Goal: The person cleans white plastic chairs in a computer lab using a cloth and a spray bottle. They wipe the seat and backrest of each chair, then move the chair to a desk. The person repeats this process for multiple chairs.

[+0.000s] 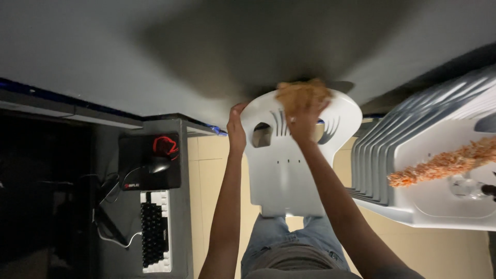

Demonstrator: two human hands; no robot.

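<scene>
Nearest us, our jeans-clad legs show at the bottom edge, with both forearms stretching away from them toward a white plastic chair [287, 170]. Our left hand [236, 129] wraps its fingers around the chair's edge, gripping it. Our right hand [304, 124] lies over the chair's backrest, fingers closed on a brown cloth [302, 95] pressed against the plastic. To the right stands a stack of white chairs [413, 155] with an orange duster [444, 163] lying on top. On the left, a keyboard [155, 230] and mouse [157, 165] sit on a desk.
</scene>
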